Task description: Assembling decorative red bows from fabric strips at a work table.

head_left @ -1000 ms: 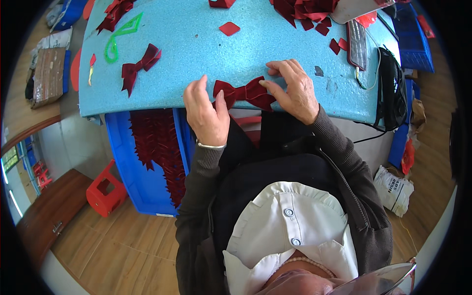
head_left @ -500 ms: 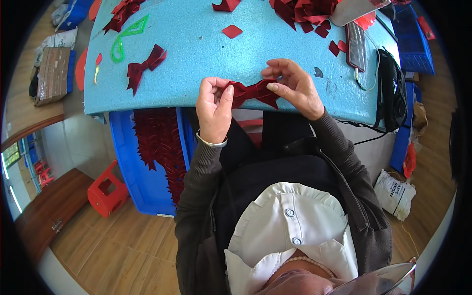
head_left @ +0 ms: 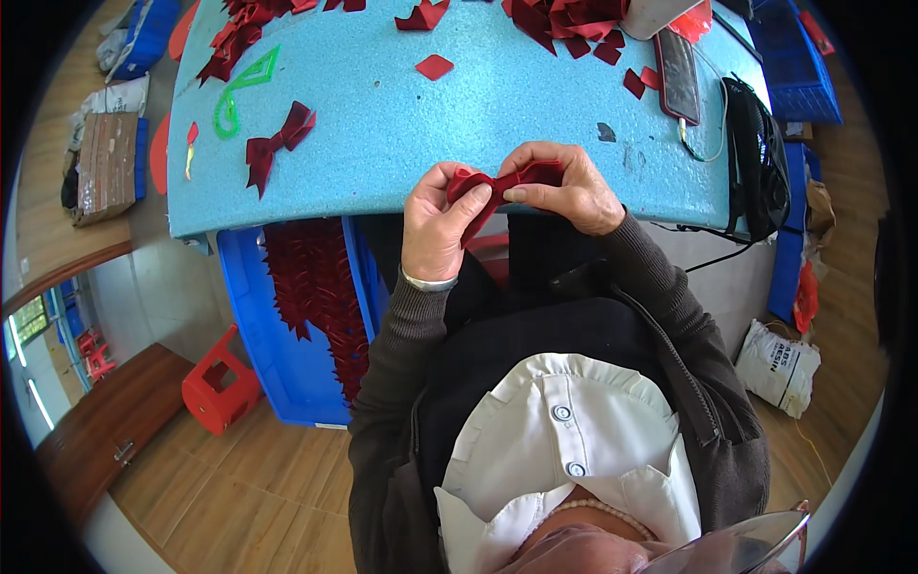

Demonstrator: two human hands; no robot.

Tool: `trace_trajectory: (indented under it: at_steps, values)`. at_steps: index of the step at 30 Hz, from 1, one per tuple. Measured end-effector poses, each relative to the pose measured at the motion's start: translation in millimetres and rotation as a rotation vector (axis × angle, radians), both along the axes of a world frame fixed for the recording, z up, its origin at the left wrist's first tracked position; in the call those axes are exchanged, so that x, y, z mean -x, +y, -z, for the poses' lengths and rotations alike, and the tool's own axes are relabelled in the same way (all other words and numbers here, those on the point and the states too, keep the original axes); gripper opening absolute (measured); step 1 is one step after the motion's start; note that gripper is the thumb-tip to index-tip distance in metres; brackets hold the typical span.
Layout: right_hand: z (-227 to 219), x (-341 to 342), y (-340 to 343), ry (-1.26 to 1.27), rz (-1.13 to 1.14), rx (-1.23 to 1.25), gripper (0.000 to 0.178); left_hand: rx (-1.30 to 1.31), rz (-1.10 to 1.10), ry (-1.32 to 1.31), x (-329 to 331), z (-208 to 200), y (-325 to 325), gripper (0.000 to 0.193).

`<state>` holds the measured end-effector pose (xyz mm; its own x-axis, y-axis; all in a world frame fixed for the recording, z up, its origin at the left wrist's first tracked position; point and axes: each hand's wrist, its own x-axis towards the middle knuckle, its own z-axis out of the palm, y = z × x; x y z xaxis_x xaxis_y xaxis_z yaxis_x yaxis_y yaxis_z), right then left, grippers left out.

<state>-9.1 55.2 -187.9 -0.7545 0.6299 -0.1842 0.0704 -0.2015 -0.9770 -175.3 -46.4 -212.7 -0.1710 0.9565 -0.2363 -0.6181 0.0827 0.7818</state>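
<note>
A dark red velvet bow is held between my two hands at the near edge of the blue table. My left hand pinches its left loop, thumb close to the centre knot. My right hand grips the right loop, with the thumb on the front near the knot and the fingers behind. One tail hangs down beside my left thumb; the rest of the bow is partly covered by fingers. Another red bow lies on the table to the left.
A green plastic ruler lies at the left. Red fabric pieces are heaped at the far side, with a loose diamond piece. A phone with a cable and a black bag are at the right. A blue crate holds many red bows.
My hands have come closer together, and the bow has tilted, its left side drawn in and its tail now hanging down. My left hand has shifted right; the view has moved slightly.
</note>
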Motion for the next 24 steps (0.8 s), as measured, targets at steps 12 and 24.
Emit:
trace_trajectory:
  at_steps: [12, 24]
  values:
    - [-8, -11, -3, -0.013, 0.1, -0.002, 0.017, -0.017, -0.021, -0.209, -2, -4, -8, 0.015]
    - [-5, 2, -19, -0.007, 0.037, 0.011, 0.017, -0.058, -0.008, -0.015, 0, 0, -23, 0.019]
